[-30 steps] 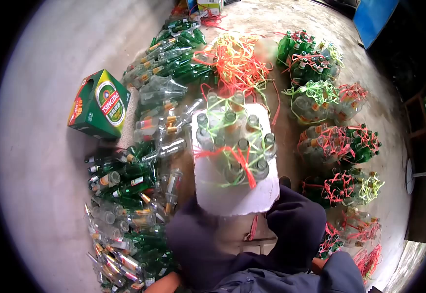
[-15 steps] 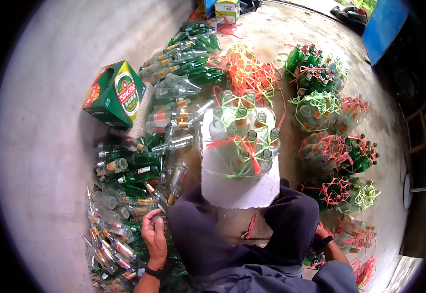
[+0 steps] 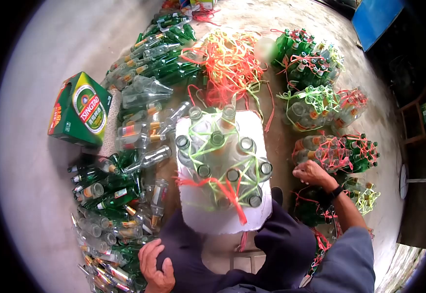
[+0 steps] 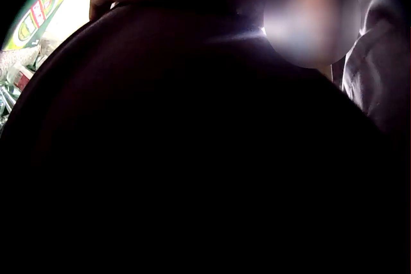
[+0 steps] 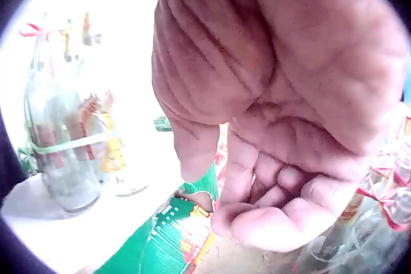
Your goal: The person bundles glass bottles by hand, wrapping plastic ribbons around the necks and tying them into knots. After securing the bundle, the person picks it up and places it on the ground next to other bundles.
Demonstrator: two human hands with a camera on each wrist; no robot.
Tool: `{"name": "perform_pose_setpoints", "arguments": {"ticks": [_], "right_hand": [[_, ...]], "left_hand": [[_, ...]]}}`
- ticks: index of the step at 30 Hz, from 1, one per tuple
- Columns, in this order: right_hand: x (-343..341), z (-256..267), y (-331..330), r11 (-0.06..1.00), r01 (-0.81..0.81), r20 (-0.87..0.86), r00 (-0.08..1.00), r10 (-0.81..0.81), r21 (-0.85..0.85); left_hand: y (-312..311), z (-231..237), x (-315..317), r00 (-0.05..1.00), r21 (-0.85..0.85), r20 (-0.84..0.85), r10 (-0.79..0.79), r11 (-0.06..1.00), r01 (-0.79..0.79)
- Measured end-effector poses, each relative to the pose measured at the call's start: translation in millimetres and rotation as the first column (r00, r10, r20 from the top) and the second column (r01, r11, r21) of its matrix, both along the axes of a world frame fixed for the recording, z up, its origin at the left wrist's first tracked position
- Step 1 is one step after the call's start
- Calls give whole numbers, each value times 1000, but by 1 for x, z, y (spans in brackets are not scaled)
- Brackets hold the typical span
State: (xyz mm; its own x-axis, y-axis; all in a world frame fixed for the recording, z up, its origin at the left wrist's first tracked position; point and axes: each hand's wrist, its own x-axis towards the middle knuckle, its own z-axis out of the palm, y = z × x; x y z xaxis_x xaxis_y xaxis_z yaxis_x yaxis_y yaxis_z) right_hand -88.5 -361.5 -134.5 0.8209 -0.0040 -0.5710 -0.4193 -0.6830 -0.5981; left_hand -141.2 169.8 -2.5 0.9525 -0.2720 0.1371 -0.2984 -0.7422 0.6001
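Note:
A bundle of clear glass bottles [image 3: 216, 151] stands upright on a white board [image 3: 208, 219] between the person's knees. Green twine laces the necks together, and a red knot [image 3: 230, 194] hangs at the near side. My left hand [image 3: 155, 266] rests on the left thigh, fingers spread and relaxed; its wrist view is mostly dark trouser cloth. Out to the right of the board, my right hand [image 3: 314, 174] hovers near tied bottle bundles. Seen close in the right wrist view, its palm [image 5: 270, 94] is bare and the fingers curl loosely around nothing.
Loose green and clear bottles [image 3: 120, 193] lie heaped along the left, beside a green Tsingtao carton [image 3: 83, 110]. A tangle of red and yellow-green twine [image 3: 230, 63] lies beyond the board. Tied bundles [image 3: 315, 105] line the right side. Torn green cardboard [image 5: 148, 242] shows below the right hand.
Both hands have come up into view. The right hand has moved forward from beside the right hip; the left has settled on the thigh. The head view has shifted; the bundle stays on the board.

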Motion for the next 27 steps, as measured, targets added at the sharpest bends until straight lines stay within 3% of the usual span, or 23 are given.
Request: {"name": "perform_pose_setpoints", "arguments": {"ticks": [1, 3, 5, 6, 10, 13, 17, 27], "right_hand": [[18, -20, -7, 999, 44, -98, 994, -42, 20], [42, -79, -27, 996, 53, -124, 991, -43, 75], [59, -126, -38, 994, 69, 144, 988, -56, -83], [70, -137, -39, 969, -14, 161, 985, 56, -246], [92, -189, -31, 921, -45, 249, 957, 151, -388], [111, -208, -30, 900, -106, 323, 910, 259, -423], [145, -212, -30, 879, -135, 258, 926, 277, -457], [258, -212, -26, 685, -213, 343, 740, 579, -697]], "left_hand": [[-1, 3, 4, 1000, 3, -7, -1, 1000, 1], [-2, 15, 11, 996, 52, -45, -71, 996, 73], [-6, 16, 18, 996, 50, -56, -73, 996, 76], [-8, 16, 22, 995, 59, -69, -67, 996, 71], [-14, 13, 36, 993, 93, -107, -46, 994, 56], [-14, 9, 44, 989, 96, -146, -20, 995, 34], [-14, 6, 56, 984, 137, -177, -7, 990, 32], [-31, 6, 90, 957, 202, -283, 60, 979, -1]]}}
